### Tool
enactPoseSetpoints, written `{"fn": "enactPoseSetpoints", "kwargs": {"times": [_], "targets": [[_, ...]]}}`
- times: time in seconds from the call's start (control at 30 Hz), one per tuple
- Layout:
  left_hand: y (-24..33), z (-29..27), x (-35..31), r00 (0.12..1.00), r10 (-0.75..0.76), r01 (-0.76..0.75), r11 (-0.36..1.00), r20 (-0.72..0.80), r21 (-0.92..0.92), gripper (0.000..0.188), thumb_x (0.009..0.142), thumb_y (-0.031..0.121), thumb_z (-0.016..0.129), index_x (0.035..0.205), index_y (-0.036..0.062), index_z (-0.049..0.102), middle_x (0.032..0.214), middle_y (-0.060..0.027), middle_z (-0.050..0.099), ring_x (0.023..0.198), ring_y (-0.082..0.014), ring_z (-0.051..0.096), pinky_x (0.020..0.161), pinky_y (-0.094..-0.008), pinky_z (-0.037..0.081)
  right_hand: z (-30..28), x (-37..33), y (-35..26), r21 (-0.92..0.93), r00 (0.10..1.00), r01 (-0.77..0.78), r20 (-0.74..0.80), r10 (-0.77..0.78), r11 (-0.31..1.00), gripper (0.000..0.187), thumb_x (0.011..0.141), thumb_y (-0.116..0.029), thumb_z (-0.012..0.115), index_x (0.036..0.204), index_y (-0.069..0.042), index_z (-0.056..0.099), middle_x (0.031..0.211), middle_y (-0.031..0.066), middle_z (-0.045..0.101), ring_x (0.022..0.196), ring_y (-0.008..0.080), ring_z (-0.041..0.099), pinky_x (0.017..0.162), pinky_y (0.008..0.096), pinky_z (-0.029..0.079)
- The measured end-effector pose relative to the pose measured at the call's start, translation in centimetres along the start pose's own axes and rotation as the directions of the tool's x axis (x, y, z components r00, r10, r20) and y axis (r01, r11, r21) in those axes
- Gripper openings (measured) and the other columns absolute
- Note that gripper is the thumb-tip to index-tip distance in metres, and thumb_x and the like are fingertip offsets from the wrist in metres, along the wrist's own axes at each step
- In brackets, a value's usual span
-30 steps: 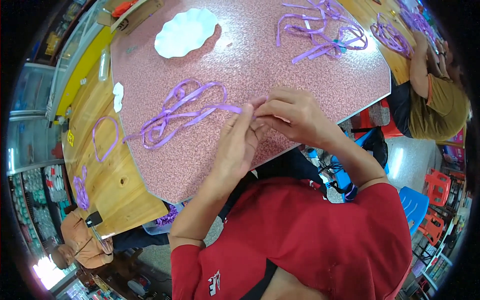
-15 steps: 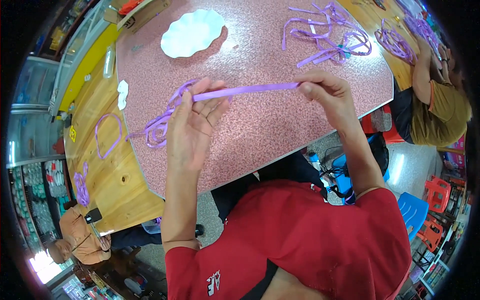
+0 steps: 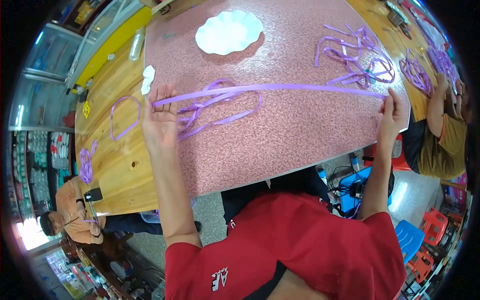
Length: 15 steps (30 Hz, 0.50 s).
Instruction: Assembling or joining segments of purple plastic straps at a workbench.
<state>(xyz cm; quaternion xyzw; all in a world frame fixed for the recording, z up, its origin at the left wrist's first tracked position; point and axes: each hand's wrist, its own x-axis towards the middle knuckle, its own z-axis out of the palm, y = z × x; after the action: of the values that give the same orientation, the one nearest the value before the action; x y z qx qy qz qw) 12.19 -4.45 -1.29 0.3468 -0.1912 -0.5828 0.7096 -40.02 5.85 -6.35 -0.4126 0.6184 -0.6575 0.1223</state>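
A long purple ribbon (image 3: pixel 270 87) stretches nearly straight, with a slight upward bow, between my two hands above the pink table. My left hand (image 3: pixel 161 115), palm up at the table's left side, has the ribbon between thumb and fingers, with the other fingers extended. Far to the right, my right hand (image 3: pixel 391 115) pinches the ribbon's other end between thumb and fingertips. Beneath the stretched length, near my left hand, loose loops of purple ribbon (image 3: pixel 227 119) lie on the table. Part of them is hidden behind that hand.
The pink speckled table (image 3: pixel 280 140) holds a white scalloped dish (image 3: pixel 229 33) and a ribbon tangle (image 3: pixel 357 60) at far right. A ribbon loop (image 3: pixel 112 120) lies on the wooden table (image 3: pixel 112 175) at left. Co-workers sit at left (image 3: pixel 75 210) and right (image 3: pixel 442 145).
My hands have moved apart, the right hand far to the right, so the stretched ribbon is much longer. The loose loops have shifted and spread out. The whole view has swung slightly.
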Motion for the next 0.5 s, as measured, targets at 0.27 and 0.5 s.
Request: {"fn": "enactPoseSetpoints", "kwargs": {"times": [0.27,0.5], "targets": [[-1.4,-0.5,0.3,0.998,0.049,-0.053,0.995,0.05,0.081,0.04,0.104,0.028,0.043,0.119,-0.0051,0.057,0.105,-0.0168,0.067,0.09,-0.0223,0.063,0.076,-0.0318,0.053,-2.0,1.1,0.4,0.065,0.996,-0.072,-0.048,0.075,0.995,0.029,0.097,-0.009,0.059,0.124,0.002,0.058,0.105,0.0079,0.065,0.093,0.0155,0.064,0.084,0.0273,0.052],[-4.0,7.5,-8.2,0.88,-0.267,-0.133,0.656,0.394,0.743,0.035,0.102,0.028,0.05,0.116,-0.0012,0.065,0.072,-0.0014,0.065,0.056,-0.0073,0.05,0.052,-0.0221,0.036,1.3,1.7,-5.5,0.308,0.989,-0.061,0.147,0.016,0.949,0.03,0.098,-0.007,0.053,0.123,0.009,0.056,0.109,0.0141,0.064,0.101,0.0253,0.066,0.097,0.0415,0.052]]}}
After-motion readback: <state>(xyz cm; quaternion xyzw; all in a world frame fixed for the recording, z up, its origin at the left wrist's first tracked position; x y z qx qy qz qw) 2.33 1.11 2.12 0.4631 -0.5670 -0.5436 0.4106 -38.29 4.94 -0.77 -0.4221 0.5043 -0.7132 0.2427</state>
